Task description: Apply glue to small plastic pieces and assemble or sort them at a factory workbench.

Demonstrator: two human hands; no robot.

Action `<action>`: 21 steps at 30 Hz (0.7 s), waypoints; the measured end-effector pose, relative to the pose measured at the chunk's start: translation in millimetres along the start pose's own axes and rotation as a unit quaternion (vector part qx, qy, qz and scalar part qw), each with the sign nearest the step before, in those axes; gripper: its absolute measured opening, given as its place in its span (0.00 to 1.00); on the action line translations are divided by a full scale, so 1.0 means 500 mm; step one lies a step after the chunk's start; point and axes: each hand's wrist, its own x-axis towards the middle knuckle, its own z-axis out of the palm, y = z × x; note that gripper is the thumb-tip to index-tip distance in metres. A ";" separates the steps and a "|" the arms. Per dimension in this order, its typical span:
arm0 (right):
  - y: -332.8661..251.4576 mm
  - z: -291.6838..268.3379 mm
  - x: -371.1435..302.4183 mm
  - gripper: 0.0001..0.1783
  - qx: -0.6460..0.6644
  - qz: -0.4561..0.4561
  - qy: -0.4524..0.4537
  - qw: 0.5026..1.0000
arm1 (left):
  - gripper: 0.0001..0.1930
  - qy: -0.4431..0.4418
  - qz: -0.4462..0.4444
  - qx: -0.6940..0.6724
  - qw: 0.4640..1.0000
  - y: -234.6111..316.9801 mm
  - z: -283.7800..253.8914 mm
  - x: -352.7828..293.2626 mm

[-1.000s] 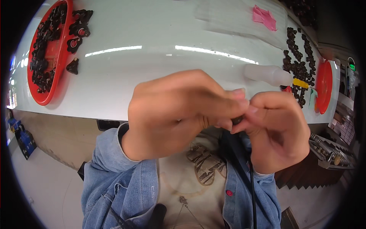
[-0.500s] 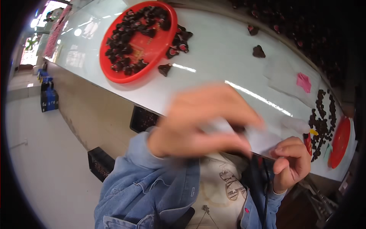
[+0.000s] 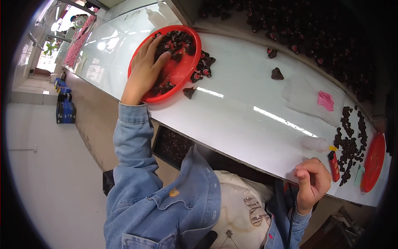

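Note:
My left hand [image 3: 146, 66] reaches over the round red tray [image 3: 198, 45], fingers spread and thumb out, on top of the small dark pieces with pink-and-white marks [image 3: 178, 39] lying in it. It is open, and its fingertips cover some of the pieces. At the near edge of the white table, my right hand [image 3: 314, 180] is closed, its fingers curled toward the thumb. Whatever it may hold is hidden. Close to it lie a white squeeze bottle [image 3: 316, 143] with a yellow tip and a red-and-black tool or tube [image 3: 334, 167].
More dark pieces [image 3: 205, 65] lie beside the tray, with a large heap [image 3: 306, 41] along the back. Small dark bits [image 3: 350, 145] and a second red tray [image 3: 374, 162] are at the right. A pink scrap [image 3: 326, 101] rests on a clear sheet. Below the table edge sits a black bin [image 3: 171, 143].
My left hand has swung away from near my right hand, left and up into the red tray. My right hand stays at the table edge, still curled. The view has shifted slightly.

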 end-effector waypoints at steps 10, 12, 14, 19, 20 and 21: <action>0.014 -0.005 -0.001 0.12 -0.004 -0.002 0.013 1.000 | 0.21 -0.136 -0.050 -0.074 0.987 0.126 -0.044 0.010; 0.015 -0.005 -0.001 0.12 -0.005 -0.005 0.010 1.000 | 0.20 -0.152 -0.066 -0.073 0.983 0.131 -0.051 0.014; 0.016 -0.006 -0.001 0.11 -0.006 -0.009 0.007 1.000 | 0.19 -0.157 -0.048 -0.080 0.983 0.126 -0.057 0.019; 0.012 -0.007 0.001 0.11 -0.006 -0.017 0.012 1.000 | 0.15 -0.145 -0.035 0.037 0.988 0.144 -0.079 0.039; 0.011 -0.007 0.002 0.11 -0.004 -0.018 0.012 1.000 | 0.15 -0.146 -0.033 0.036 0.988 0.158 -0.083 0.046; 0.012 -0.007 0.001 0.10 -0.003 -0.019 0.012 1.000 | 0.15 -0.114 0.005 0.012 0.993 0.184 -0.081 0.053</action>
